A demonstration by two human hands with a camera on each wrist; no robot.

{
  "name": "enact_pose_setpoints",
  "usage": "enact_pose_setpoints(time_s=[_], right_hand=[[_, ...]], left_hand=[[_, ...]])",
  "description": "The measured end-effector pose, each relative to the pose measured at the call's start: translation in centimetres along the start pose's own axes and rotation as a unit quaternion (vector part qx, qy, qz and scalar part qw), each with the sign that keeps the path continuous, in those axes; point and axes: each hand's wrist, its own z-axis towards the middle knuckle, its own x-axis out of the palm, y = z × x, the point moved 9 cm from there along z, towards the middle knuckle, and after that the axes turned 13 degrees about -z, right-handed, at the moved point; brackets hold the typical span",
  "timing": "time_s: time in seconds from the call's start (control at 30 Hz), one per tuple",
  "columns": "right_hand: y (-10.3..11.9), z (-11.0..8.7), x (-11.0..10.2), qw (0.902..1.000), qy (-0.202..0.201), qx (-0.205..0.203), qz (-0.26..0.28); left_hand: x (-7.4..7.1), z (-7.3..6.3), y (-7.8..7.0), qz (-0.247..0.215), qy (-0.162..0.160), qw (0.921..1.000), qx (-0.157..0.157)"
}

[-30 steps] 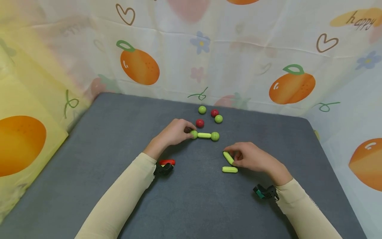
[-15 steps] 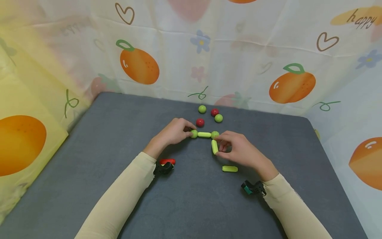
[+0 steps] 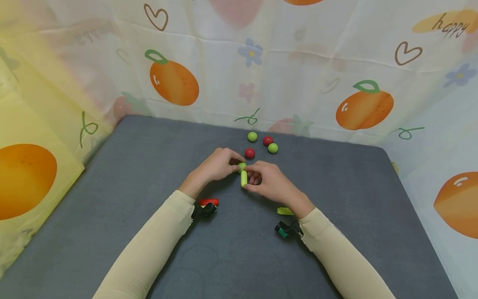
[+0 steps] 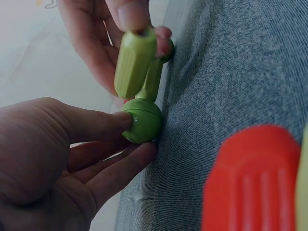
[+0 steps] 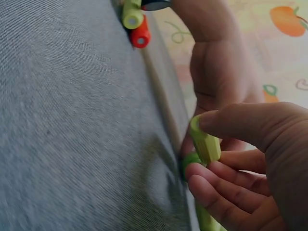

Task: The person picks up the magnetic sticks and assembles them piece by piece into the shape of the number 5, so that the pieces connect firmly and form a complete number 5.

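Observation:
My left hand (image 3: pixel 220 165) pinches a green ball (image 4: pixel 143 121) between thumb and fingers, low at the table. From that ball a yellow-green ridged rod (image 4: pixel 153 82) runs away to a second green ball (image 4: pixel 168 51), partly behind the fingers of the other hand. My right hand (image 3: pixel 270 180) pinches another yellow-green rod (image 4: pixel 134 65) by thumb and fingertips, tilted, one end right at the left hand's ball. In the right wrist view this held rod (image 5: pixel 206 142) overlaps the green ball (image 5: pixel 191 161). The head view has the first rod and far ball hidden behind the right hand.
Behind the hands lie two red balls (image 3: pixel 249 153) and two green balls (image 3: pixel 273 148). One loose yellow-green rod (image 3: pixel 285 211) is by the right wrist. Near the left wrist camera lies a red rod (image 3: pixel 209 202) beside a yellow-green one (image 5: pixel 132 18). A printed curtain (image 3: pixel 224 83) borders the grey table (image 3: pixel 149 145).
My right hand has carried its rod leftward and away from me, from beside the loose rod to the left hand's ball. The left hand keeps its place on that ball.

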Motion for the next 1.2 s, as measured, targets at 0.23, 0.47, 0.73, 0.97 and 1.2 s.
enact_pose_setpoints(time_s=[0.23, 0.47, 0.73, 0.97, 1.2], right_hand=[[0.4, 0.5, 0.7, 0.9999, -0.008, 0.005, -0.008], [1.0, 0.7, 0.8, 0.9992, -0.018, -0.002, -0.036], [1.4, 0.6, 0.7, 0.998, -0.034, -0.006, -0.053], [2.1, 0.2, 0.7, 0.9962, -0.041, -0.034, -0.068], [2.1, 0.0, 0.8, 0.9944, -0.039, -0.024, -0.095]], left_hand=[[0.0, 0.0, 0.0, -0.004, 0.002, 1.0, 0.003], [-0.1, -0.1, 0.0, -0.002, -0.001, 1.0, 0.002], [-0.1, 0.0, 0.0, 0.0, -0.007, 0.9999, 0.007], [-0.2, 0.1, -0.2, 0.001, -0.008, 0.9999, 0.01], [0.0, 0.2, -0.1, 0.001, -0.007, 0.9999, 0.009]])
